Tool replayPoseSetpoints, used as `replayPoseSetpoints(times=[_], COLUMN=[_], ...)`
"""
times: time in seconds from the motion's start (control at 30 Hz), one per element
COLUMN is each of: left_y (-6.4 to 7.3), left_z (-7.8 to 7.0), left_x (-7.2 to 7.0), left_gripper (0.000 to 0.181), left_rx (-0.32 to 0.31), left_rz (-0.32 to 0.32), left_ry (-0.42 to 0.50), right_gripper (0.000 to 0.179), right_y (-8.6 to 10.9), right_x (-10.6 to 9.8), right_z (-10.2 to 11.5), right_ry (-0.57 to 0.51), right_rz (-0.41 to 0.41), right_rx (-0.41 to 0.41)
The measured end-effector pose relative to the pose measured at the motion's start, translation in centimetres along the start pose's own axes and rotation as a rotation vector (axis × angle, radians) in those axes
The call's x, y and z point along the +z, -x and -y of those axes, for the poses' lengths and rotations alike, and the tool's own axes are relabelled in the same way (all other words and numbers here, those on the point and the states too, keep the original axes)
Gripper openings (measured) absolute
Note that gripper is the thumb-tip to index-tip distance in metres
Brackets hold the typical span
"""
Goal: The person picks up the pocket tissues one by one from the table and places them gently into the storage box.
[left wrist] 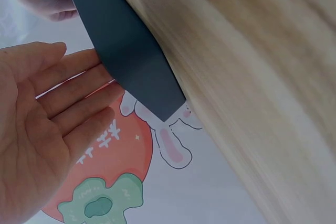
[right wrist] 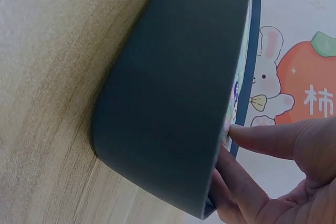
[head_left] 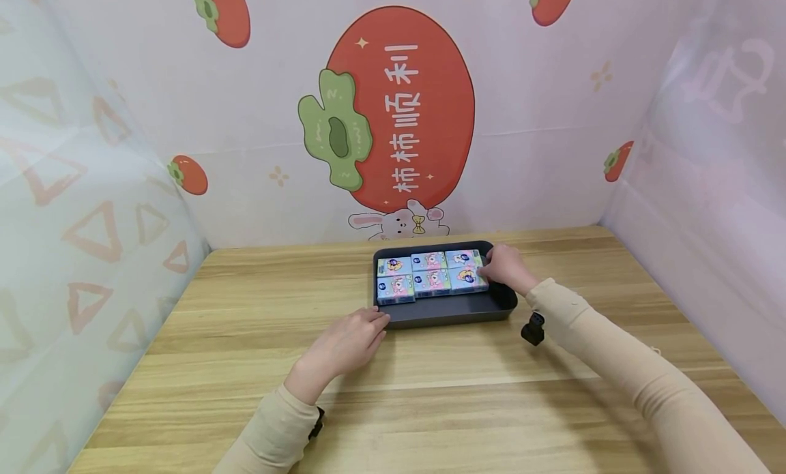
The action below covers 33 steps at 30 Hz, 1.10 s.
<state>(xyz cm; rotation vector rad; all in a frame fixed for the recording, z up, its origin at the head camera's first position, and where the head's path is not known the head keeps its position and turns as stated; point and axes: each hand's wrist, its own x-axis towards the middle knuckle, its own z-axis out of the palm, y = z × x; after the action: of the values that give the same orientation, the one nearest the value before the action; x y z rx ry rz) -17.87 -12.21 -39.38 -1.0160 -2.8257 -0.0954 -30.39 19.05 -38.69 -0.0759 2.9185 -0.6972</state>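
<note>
A dark grey rectangular tray [head_left: 448, 314] lies near the back of the table. Inside it, small printed packets [head_left: 432, 281], like pocket tissue packs, lie flat in two rows against the back and left. My left hand [head_left: 345, 343] touches the tray's front left corner with straight fingers; in the left wrist view its palm faces the camera. At the tray's right side, my right hand [head_left: 510, 266] pinches the end of the front right packet [head_left: 468, 280]. The right wrist view shows the thumb [right wrist: 268, 141] over the packet's edge, while the tray wall partly hides the other fingers.
The wooden table [head_left: 393, 406] extends in front of and beside the tray. Behind stands a backdrop [head_left: 522, 187] printed with persimmons and a rabbit, with pale printed side walls. Black camera mounts [head_left: 533, 329] sit at the wrists.
</note>
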Motion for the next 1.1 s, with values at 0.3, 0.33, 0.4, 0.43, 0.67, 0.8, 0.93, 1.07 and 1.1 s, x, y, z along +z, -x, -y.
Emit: replayPoseSetpoints(times=[0.3,0.33,0.4,0.43,0.67,0.8,0.93,1.07,1.1], left_y=[-0.03,-0.02,-0.03,-0.04,-0.08,-0.08,-0.11,-0.14,-0.15], left_z=[-0.03,-0.04,-0.04,-0.05,-0.07,-0.09,-0.12,-0.15,-0.14], left_x=[-0.07,-0.08,-0.08,-0.09,-0.09,-0.12,-0.19,-0.23,-0.21], left_gripper=[0.029,0.029,0.029,0.029,0.029,0.029,0.028,0.028,0.028], left_rx=[-0.007,-0.007,-0.007,-0.007,-0.003,0.001,0.0,-0.003,-0.004], left_rz=[0.009,0.01,0.012,0.013,0.014,0.015,0.018,0.025,0.027], left_ry=[-0.003,-0.004,-0.006,-0.006,-0.006,-0.004,-0.001,-0.002,-0.003], right_gripper=[0.019,0.019,0.02,0.019,0.016,0.014,0.014,0.015,0.016], right_y=[0.07,0.1,0.15,0.16,0.07,-0.04,-0.23,-0.2,-0.18], right_x=[0.08,0.07,0.05,0.03,0.06,0.33,0.44,0.41,0.42], right_z=[0.1,0.1,0.11,0.1,0.06,-0.07,-0.23,-0.37,-0.39], right_ry=[-0.019,-0.02,-0.021,-0.022,-0.025,-0.024,-0.022,-0.027,-0.031], right_rz=[-0.001,-0.001,0.002,0.004,0.005,-0.003,-0.009,-0.019,-0.022], right_rx=[0.02,0.02,0.018,0.018,-0.004,-0.003,-0.008,-0.017,-0.021])
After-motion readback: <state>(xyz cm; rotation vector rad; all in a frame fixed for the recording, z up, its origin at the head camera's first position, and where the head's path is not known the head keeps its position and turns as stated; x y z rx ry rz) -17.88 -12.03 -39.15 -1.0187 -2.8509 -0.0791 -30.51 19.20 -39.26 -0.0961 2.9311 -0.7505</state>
